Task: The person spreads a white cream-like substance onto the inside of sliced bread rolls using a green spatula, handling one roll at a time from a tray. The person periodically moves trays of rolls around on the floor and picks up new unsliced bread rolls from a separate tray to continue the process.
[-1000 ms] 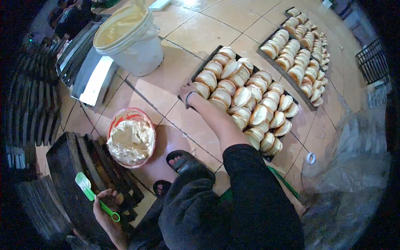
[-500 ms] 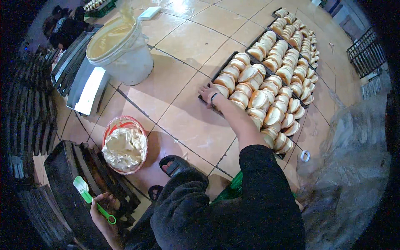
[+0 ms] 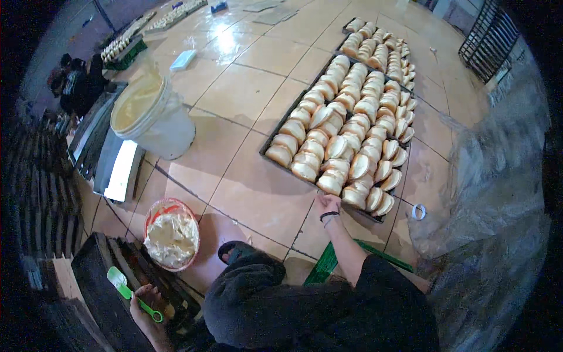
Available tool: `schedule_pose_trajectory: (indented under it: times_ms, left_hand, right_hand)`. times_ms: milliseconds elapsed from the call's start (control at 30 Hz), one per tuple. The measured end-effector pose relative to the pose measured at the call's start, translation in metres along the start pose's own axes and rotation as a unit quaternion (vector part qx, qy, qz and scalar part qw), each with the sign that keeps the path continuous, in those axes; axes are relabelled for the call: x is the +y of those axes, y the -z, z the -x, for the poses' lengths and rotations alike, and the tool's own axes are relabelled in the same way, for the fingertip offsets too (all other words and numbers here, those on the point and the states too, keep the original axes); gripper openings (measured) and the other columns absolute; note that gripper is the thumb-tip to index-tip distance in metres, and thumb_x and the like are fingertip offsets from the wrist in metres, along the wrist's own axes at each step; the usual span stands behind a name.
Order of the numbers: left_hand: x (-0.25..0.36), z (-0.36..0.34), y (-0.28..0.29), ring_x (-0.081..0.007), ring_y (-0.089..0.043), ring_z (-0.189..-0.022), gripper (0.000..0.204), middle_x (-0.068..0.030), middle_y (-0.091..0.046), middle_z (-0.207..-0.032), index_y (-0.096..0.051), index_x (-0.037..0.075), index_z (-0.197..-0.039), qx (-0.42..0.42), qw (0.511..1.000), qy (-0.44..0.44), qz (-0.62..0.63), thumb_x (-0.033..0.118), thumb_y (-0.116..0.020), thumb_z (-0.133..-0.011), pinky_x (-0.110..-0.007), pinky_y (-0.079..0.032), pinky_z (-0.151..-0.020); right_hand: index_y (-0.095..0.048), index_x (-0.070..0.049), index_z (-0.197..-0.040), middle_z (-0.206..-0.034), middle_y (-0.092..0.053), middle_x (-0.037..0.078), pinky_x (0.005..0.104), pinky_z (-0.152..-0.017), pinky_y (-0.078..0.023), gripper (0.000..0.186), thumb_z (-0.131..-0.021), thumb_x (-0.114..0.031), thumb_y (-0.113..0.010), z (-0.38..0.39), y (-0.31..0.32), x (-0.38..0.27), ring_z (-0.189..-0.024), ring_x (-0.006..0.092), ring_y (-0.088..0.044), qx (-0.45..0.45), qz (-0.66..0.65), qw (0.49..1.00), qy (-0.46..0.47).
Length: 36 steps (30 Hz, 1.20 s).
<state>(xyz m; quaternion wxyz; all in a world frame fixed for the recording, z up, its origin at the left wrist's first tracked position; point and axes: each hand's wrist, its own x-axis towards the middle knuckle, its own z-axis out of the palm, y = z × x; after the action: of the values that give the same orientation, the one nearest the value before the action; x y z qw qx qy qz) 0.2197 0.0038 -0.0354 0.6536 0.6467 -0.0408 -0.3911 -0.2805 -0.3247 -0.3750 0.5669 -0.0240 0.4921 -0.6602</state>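
My left hand [image 3: 148,305] is wrapped round the green handle of a spatula [image 3: 121,284], whose pale blade has cream on it. It is above dark stacked metal trays [image 3: 97,273] at the lower left. My right hand [image 3: 328,205], with a bracelet on the wrist, is at the near rim of a dark baking tray [image 3: 280,167] on the floor. Its fingers are partly hidden against the rim. Rows of split buns [image 3: 319,149] with pale filling fill that tray. A red-rimmed basin [image 3: 196,237] holding whipped cream [image 3: 171,239] stands between my hands, nearer the left.
More trays of buns [image 3: 375,50] continue behind. A white bucket [image 3: 167,132] smeared with cream stands at the left. Green plastic [image 3: 325,264] shows below my right forearm. Clear plastic sheeting [image 3: 475,234] and a white ring [image 3: 419,212] lie at the right.
My right hand has moved from the tray's left corner to its near edge. The near tray now sits closer against the one behind. My left hand still holds the spatula; the view has shifted.
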Motion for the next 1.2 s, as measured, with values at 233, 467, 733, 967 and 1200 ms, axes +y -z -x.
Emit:
schedule_pose_trajectory:
  times_ms: [233,467,733,967,1200]
  left_hand:
    - [0.01,-0.027,0.058,-0.0222,-0.063,-0.084,0.037,-0.0097,-0.064,-0.093,-0.058,0.002,-0.1,0.0,0.998,-0.059,-0.02,0.034,-0.039,-0.098,-0.033,-0.052,-0.073]
    - [0.005,-0.026,0.136,-0.0222,-0.061,-0.089,0.036,-0.0096,-0.063,-0.098,-0.057,0.002,-0.108,0.125,0.991,-0.024,-0.029,0.031,-0.039,-0.098,-0.036,-0.052,-0.076]
    - [-0.03,-0.021,0.239,-0.0223,-0.06,-0.093,0.034,-0.0098,-0.061,-0.104,-0.054,0.004,-0.116,0.234,0.969,-0.084,-0.001,0.03,-0.039,-0.099,-0.037,-0.051,-0.078]
    - [-0.107,0.005,0.377,-0.0223,-0.059,-0.096,0.035,-0.01,-0.059,-0.11,-0.052,0.006,-0.123,0.332,0.933,-0.122,0.069,0.028,-0.039,-0.099,-0.038,-0.051,-0.08]
    - [-0.067,0.15,0.502,-0.0224,-0.058,-0.099,0.038,-0.0101,-0.057,-0.116,-0.049,0.008,-0.13,0.397,0.892,-0.206,0.063,0.027,-0.039,-0.099,-0.039,-0.051,-0.081]
  right_hand:
    - [-0.044,-0.001,-0.057,-0.076,-0.06,0.017,0.0431,-0.091,-0.051,0.008,-0.061,0.0,-0.051,0.012,-0.009,-0.02,-0.073,0.0319,-0.064,-0.073,-0.128,0.988,-0.049]
    - [-0.053,-0.001,-0.075,-0.083,-0.061,0.013,0.0444,-0.087,-0.051,0.012,-0.064,-0.002,-0.055,-0.035,0.007,-0.021,-0.086,0.0308,-0.062,-0.052,-0.121,0.991,0.025]
    - [-0.056,0.001,-0.093,-0.096,-0.061,0.013,0.0443,-0.086,-0.046,0.029,-0.066,-0.008,-0.051,-0.125,0.023,-0.045,-0.094,0.0296,-0.058,-0.193,-0.133,0.972,0.033]
    - [-0.057,0.001,-0.111,-0.113,-0.06,0.011,0.046,-0.1,-0.037,0.042,-0.077,-0.023,-0.056,-0.189,-0.01,-0.127,-0.114,0.0282,-0.051,-0.225,0.052,0.938,0.259]
    - [-0.056,-0.009,-0.117,-0.127,-0.055,0.009,0.0499,-0.106,-0.028,0.045,-0.089,-0.04,-0.04,-0.158,-0.105,0.036,-0.122,0.0257,-0.046,-0.119,0.017,0.993,0.018]
